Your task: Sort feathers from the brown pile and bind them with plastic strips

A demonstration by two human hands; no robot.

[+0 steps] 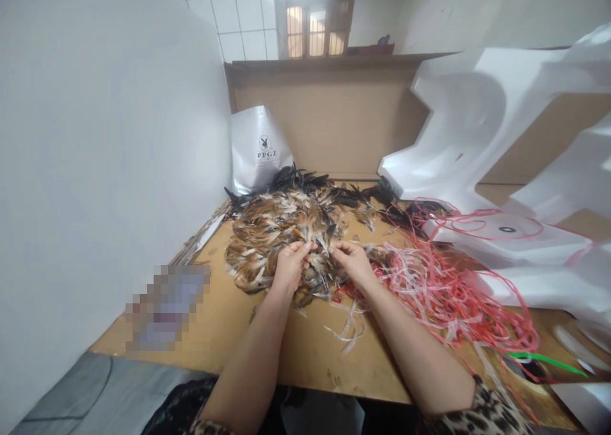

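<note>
A heap of brown, white and black feathers (260, 231) lies on the brown work surface in front of me. Over its near right part, my left hand (291, 264) is closed in a pinch on a feather. My right hand (352, 260) faces it a short way to the right, thumb and finger pressed together on a feather too. Pale feather tips show in the small gap between the hands; the exact parts gripped are hard to make out. Beside my right wrist begins a tangle of red and white plastic strips (449, 289).
A white PPGZ bag (260, 149) stands behind the feathers against the cardboard wall (334, 117). White foam pieces (458, 123) rise at the right. A green strip (548, 360) lies at the lower right. A pixelated patch covers something at the left, beside the white wall.
</note>
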